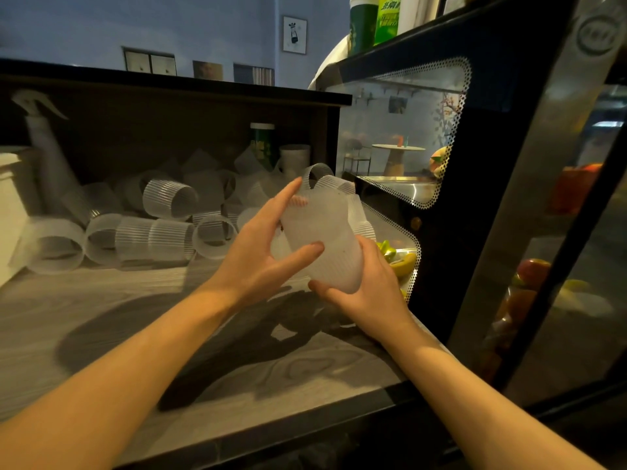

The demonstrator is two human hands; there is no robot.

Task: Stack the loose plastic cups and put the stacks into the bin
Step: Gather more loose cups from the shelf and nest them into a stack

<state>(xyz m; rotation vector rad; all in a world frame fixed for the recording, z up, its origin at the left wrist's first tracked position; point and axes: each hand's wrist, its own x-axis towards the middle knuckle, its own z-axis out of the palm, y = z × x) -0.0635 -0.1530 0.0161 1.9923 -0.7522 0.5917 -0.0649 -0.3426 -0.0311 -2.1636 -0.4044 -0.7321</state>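
I hold a short stack of frosted, ribbed plastic cups (322, 239) tilted in front of me above the counter. My right hand (359, 286) grips the stack's lower end from underneath. My left hand (268, 245) pinches the side of the stack, thumb on the front and fingers reaching up toward the rims. Several loose cups (169, 198) lie on their sides in a pile at the back of the counter (135, 317), and several more (135, 239) lie in a row in front of them. No bin is in view.
A spray bottle (44, 144) stands at the back left beside a white box (10, 205). A green bottle (263, 144) and a white cup (294, 157) stand behind the pile. A glass display case (441, 164) with fruit borders the counter on the right.
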